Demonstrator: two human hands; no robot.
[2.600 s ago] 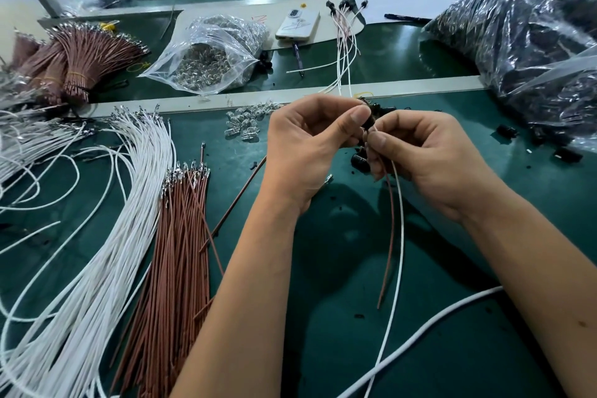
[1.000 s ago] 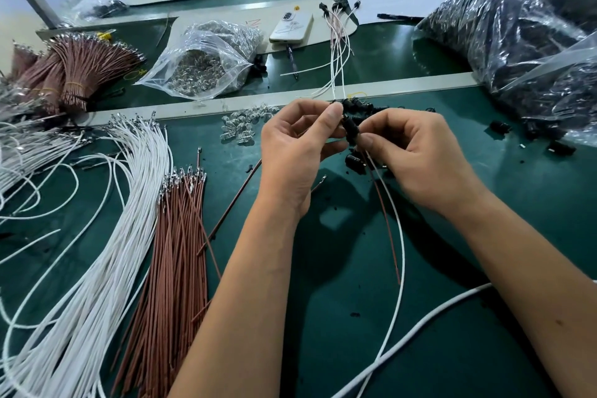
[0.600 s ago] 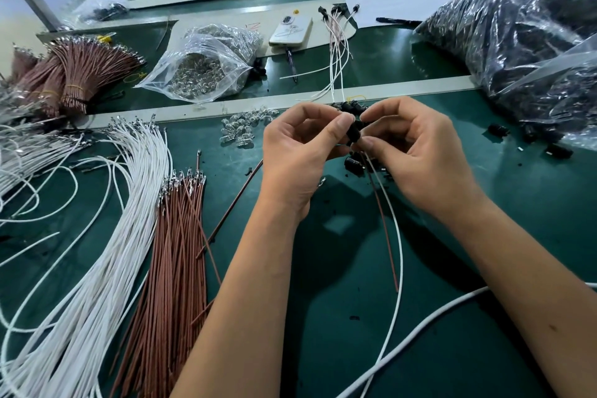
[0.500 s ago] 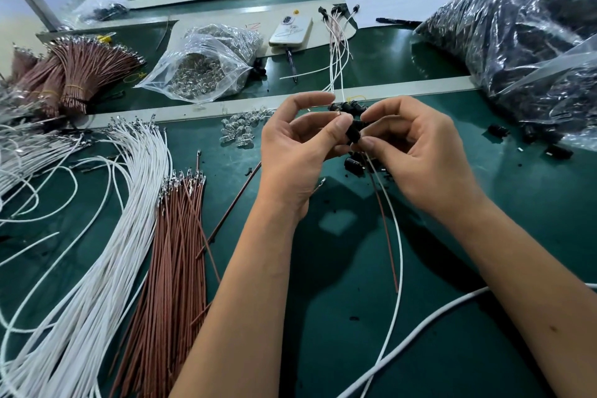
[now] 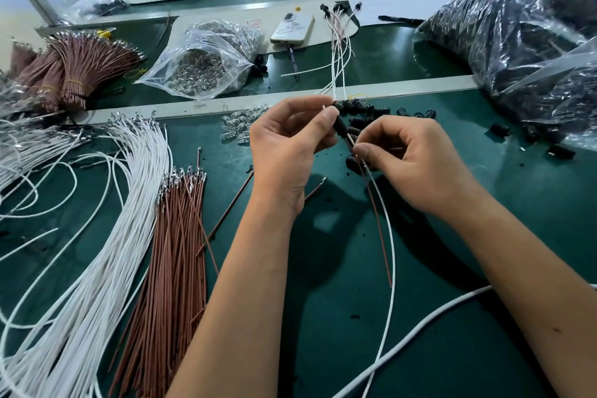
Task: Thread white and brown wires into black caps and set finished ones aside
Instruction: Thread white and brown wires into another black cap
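Note:
My left hand [image 5: 290, 145] pinches a small black cap [image 5: 340, 127] between thumb and fingers above the green table. A white wire tip pokes out past the cap's far end. My right hand [image 5: 410, 161] pinches a white wire [image 5: 389, 236] and a brown wire [image 5: 379, 229] just below the cap; both hang down toward me. Loose black caps [image 5: 365, 113] lie behind my hands. Finished wired caps [image 5: 339, 35] lie farther back, near a phone.
Bundles of white wires [image 5: 97, 236] and brown wires [image 5: 174, 252] lie at the left. A clear bag of metal parts [image 5: 200, 64], small clear LEDs [image 5: 239, 123], a phone [image 5: 292, 27] and a big plastic bag of black caps [image 5: 523, 52] ring the work spot. A thick white cable [image 5: 436, 317] crosses front right.
My right hand has slid down from the cap to the wires just below it. The cap now stands tilted in my left fingers, with a white tip showing beyond it.

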